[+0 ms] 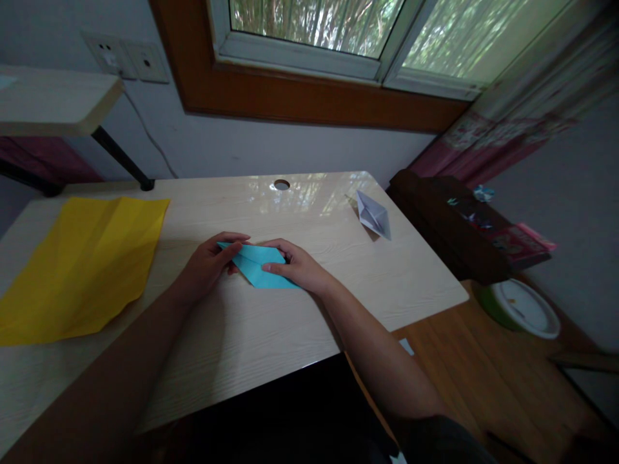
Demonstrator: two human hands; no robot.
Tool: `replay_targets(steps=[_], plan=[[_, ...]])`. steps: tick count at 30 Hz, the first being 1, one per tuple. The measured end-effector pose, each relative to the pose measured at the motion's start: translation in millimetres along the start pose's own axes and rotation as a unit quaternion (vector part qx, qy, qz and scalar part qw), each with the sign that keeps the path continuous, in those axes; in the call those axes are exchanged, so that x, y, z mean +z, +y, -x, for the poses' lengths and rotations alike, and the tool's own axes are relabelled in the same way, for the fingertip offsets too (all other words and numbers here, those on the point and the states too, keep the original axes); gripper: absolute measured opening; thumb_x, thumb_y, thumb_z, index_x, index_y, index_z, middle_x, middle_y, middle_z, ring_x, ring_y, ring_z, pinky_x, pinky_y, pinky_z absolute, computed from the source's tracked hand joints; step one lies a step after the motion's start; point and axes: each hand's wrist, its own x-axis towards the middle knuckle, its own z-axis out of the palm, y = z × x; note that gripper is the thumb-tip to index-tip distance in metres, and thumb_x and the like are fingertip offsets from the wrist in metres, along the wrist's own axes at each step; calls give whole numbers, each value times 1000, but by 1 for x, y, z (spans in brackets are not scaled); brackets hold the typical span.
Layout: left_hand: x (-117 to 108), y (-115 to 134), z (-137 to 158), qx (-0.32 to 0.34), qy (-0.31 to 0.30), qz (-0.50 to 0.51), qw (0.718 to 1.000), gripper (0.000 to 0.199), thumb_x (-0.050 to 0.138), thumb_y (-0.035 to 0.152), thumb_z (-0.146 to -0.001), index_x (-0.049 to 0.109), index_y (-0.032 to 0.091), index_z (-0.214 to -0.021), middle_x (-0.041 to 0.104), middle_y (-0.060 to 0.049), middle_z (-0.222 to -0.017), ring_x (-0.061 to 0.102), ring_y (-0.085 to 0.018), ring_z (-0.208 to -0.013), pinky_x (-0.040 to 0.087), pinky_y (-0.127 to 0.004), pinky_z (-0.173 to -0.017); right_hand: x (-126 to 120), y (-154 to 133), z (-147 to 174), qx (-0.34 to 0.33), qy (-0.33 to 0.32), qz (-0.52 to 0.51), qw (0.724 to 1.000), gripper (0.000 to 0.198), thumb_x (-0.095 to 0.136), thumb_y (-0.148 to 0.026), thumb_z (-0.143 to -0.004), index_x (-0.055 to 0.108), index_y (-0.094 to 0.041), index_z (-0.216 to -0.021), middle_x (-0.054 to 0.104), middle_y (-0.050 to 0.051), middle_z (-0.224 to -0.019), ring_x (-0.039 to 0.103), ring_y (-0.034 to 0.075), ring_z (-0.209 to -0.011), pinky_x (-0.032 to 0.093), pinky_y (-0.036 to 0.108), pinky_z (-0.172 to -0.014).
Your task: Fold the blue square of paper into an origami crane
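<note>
A folded sheet of light blue paper (264, 272) is held between my two hands, just over the middle of the desk. It has a pointed left end and a crease running along it. My left hand (209, 261) pinches the narrow left tip, thumb on top and fingers behind. On the right part, my right hand (297, 265) grips the paper with its thumb flat on the upper face and its fingers tucked behind the far edge. The underside of the paper is hidden.
A large yellow sheet (87, 264) lies on the desk (290, 341) at the left. Toward the back right sits a folded white paper boat (373, 216). A raised shelf (58, 103) stands at the left rear. Beyond the right edge is a green and white bin (520, 309).
</note>
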Motion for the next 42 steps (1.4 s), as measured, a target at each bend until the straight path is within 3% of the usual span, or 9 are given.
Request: replay_targets(steps=[4, 12, 21, 28, 36, 42], plan=[[-1, 3, 1, 5, -2, -24, 1000, 32, 79, 48, -84, 76, 18, -96, 63, 0, -68, 54, -9, -54, 44, -19, -48, 0, 2, 0, 4, 7, 8, 1000, 50, 79, -41, -82, 63, -21, -126, 67, 6, -117, 62, 19, -100, 51, 34, -88], [-3, 2, 1, 17, -15, -5, 1000, 31, 82, 46, -82, 75, 19, -95, 60, 1, -66, 52, -9, -53, 42, -19, -47, -1, 2, 1, 5, -10, 27, 1000, 51, 78, -44, -83, 63, -21, -126, 68, 6, -115, 62, 19, -99, 51, 33, -87], [0, 4, 4, 45, -63, 83, 994, 43, 84, 54, -77, 79, 19, -102, 67, -6, -96, 52, -9, -62, 43, -19, -49, -2, -2, 0, 24, -23, -22, 999, 51, 80, -43, -81, 64, -20, -125, 68, 6, -115, 62, 19, -98, 52, 33, -87], [-4, -1, 3, 19, -62, 124, 990, 39, 86, 44, -79, 79, 21, -109, 73, -11, -113, 58, -10, -71, 51, -20, -61, -5, -3, 1, 34, -20, -32, 999, 52, 80, -43, -81, 64, -21, -125, 68, 5, -114, 62, 19, -98, 52, 32, -85], [-4, 0, 2, 15, -39, 99, 994, 39, 86, 43, -78, 80, 20, -109, 74, -13, -121, 56, -8, -63, 49, -20, -55, -5, -4, 2, 30, -23, -1, 999, 53, 77, -45, -84, 62, -22, -129, 67, 6, -116, 62, 19, -100, 52, 33, -86], [-6, -3, 0, 15, -23, 28, 999, 37, 79, 46, -85, 79, 22, -114, 75, -11, -114, 58, -11, -70, 50, -23, -64, -4, -2, 1, 12, -5, 39, 999, 56, 79, -45, -83, 61, -23, -132, 67, 6, -120, 62, 21, -105, 51, 35, -93]])
